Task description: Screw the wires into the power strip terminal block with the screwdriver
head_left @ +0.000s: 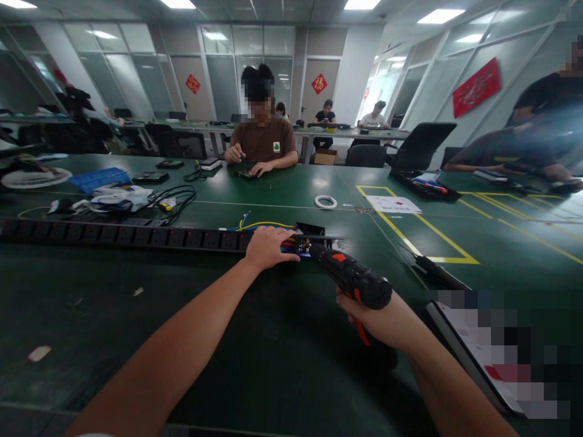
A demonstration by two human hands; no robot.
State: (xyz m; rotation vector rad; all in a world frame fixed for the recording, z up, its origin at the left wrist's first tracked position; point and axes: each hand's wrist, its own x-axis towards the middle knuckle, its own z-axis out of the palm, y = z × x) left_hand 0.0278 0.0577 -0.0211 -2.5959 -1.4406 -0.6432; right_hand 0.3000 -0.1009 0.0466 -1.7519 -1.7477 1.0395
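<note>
A long black power strip (200,238) with a row of sockets lies across the green table. My left hand (268,247) grips it near its right end, thumb on the near side and fingers over the top. Just beyond the hand, the open end housing (310,243) shows a small circuit board and coloured wires. Yellow and blue wires (268,226) stick out behind my hand. My right hand (371,315) is closed around the handle of a black and orange cordless drill (353,273). Its nose points at the open housing; whether the tip touches is hidden.
A screwdriver (439,273) and a white-faced tablet-like object (478,358) lie to the right. Behind are a roll of tape (326,202), a paper sheet (394,204) and a black tray (426,185). Cables and a blue bin (100,180) sit left. A co-worker (263,142) works opposite.
</note>
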